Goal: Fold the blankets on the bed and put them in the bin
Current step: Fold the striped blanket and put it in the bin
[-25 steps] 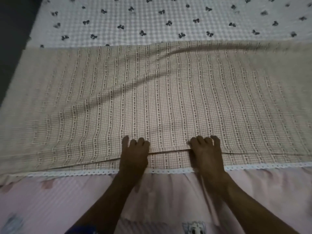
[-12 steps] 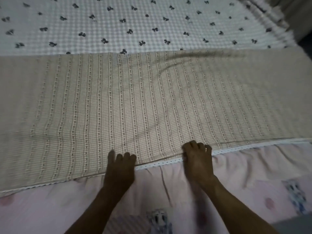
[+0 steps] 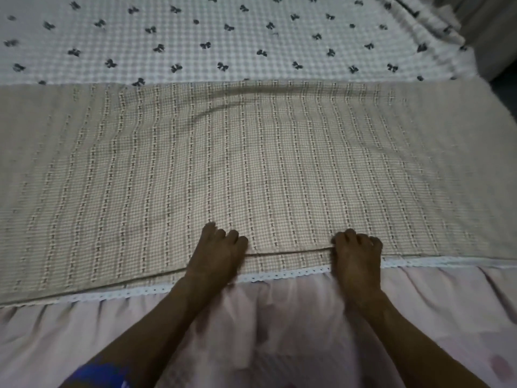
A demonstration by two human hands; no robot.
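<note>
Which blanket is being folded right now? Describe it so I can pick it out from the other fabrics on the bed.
Start at the white bedsheet dotted with dark bows across the far side of the bed. The blanket is the wide beige band in front of it, under the left hand and right hand. Its checked weave with vertical stitched stripes distinguishes it from the lace trim and pink skirt below.

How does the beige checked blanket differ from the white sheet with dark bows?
The beige checked blanket has pale vertical stripes and both hands on its near edge; the white sheet with dark bows lies beyond it, untouched. The blanket shows a folded layer edge; the sheet doesn't. Both are gingham-textured.
</note>
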